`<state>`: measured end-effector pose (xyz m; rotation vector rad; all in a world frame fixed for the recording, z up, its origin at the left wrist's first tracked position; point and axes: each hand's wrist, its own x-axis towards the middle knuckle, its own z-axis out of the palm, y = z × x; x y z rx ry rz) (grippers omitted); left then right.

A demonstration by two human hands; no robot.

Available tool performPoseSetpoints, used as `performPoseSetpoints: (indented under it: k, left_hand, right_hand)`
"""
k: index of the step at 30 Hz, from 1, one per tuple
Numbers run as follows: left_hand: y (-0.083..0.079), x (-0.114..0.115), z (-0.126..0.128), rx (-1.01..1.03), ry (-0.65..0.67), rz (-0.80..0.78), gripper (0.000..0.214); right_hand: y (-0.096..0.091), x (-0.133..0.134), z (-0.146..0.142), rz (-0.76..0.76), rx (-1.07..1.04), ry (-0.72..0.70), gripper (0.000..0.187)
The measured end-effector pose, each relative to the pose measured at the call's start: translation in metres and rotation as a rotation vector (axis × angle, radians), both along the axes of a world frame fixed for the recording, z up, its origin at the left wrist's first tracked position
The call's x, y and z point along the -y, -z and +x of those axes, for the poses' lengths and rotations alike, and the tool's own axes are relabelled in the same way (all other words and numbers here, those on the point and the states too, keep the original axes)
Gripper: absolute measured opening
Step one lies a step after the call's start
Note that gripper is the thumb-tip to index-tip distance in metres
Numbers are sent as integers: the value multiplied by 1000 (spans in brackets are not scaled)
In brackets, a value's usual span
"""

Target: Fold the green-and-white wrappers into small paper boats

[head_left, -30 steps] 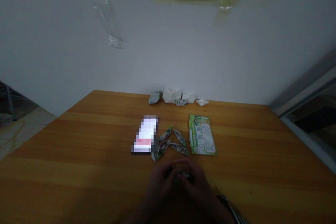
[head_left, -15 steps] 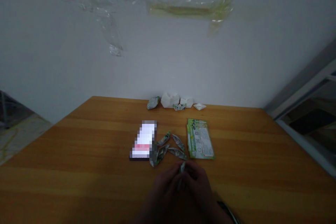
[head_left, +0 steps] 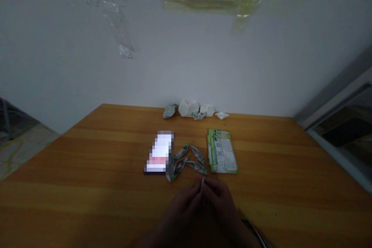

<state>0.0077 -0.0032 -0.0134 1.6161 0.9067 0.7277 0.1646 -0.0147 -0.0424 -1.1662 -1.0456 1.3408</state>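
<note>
Over wood tbl (head_left: 87, 193), L hand (head_left: 184, 200) & R hand (head_left: 220, 198) pinch paper pc (head_left: 202, 181).

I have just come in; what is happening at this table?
A person's left hand and right hand together hold a small folded paper, mostly hidden by the hands. Beyond them, several folded pieces lie on the table, between a phone on the left and a stack of green leaflets on the right. Crumpled white paper sits near the wall.
</note>
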Motion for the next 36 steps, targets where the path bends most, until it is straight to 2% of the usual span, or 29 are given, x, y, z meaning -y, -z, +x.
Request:
performPoseSetpoints:
  k: [5, 11, 13, 15, 17, 19, 23, 26, 30, 33, 36]
  left_hand:
    - [2, 1, 0, 52, -9, -8, 33]
    - [11, 1, 0, -53, -62, 18, 35]
    - [17, 3, -1, -126, -99, 19, 39]
    - [21, 4, -3, -170, -168, 9, 45]
    - [22, 4, -5, -134, -241, -14, 43]
    - [19, 1, -6, -18, -301, -63, 34]
    - [4, -5, -7, 221, -296, -297, 27]
    - [-4, -8, -6, 259, -296, -416, 29]
    - [-7, -8, -3, 207, -446, -324, 11]
    - [-6, -6, -1, 185, -515, -253, 18]
    - [-3, -3, -1, 90, -499, -209, 28]
  right_hand:
    - [-4, 0, 1, 36, 113, -22, 36]
    - [-1, 1, 1, 137, 276, -62, 28]
    - [2, 5, 0, 232, 398, -40, 27]
    - [5, 8, -1, 367, 508, -50, 37]
    - [5, 9, 0, 490, 556, -71, 49]
    - [4, 7, 3, 545, 530, -45, 50]
    - [-1, -1, 9, 487, 390, 108, 34]
    - [-4, -3, 9, 421, 358, 101, 29]
    - [-8, 3, 3, 314, 282, -12, 21]
    - [-8, 5, -1, 186, 184, 53, 12]
    - [-10, 3, -1, 207, 250, 99, 18]
